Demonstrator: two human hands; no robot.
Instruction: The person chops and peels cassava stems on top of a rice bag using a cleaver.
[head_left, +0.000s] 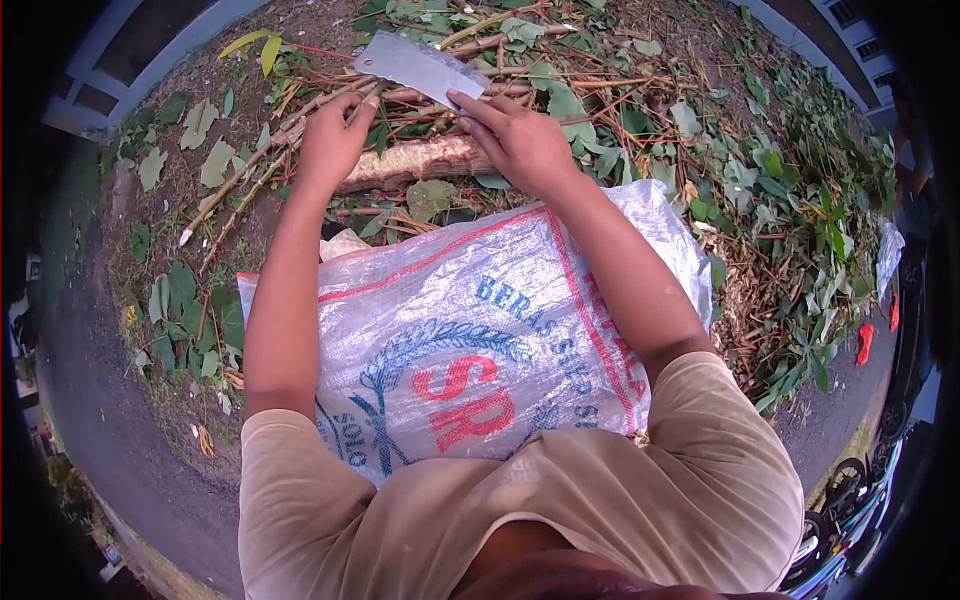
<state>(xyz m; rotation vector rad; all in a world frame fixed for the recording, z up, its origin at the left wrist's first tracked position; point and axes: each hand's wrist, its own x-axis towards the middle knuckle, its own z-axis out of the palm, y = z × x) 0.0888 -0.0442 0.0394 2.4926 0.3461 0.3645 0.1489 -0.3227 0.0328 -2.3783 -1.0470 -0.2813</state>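
A cleaver [420, 68] with a broad grey blade lies across the upper middle of the view, its holed end pointing left. My right hand [515, 140] is closed at the blade's right end, and its handle is hidden under my fingers. On the left, my left hand [335, 138] is bent with thumb and fingers closed around a thin green stem or twig, partly hidden. Beneath both hands is a thick log [420, 162] with its bark cut away on top. Cut branches [505, 90] lie just beyond it.
A white woven sack [450, 350] with red and blue print lies in front of me. Leaves and wood chips [750, 300] cover the ground at right. Long thin branches [235, 195] stretch out at left. A red object [865, 343] is at the right edge.
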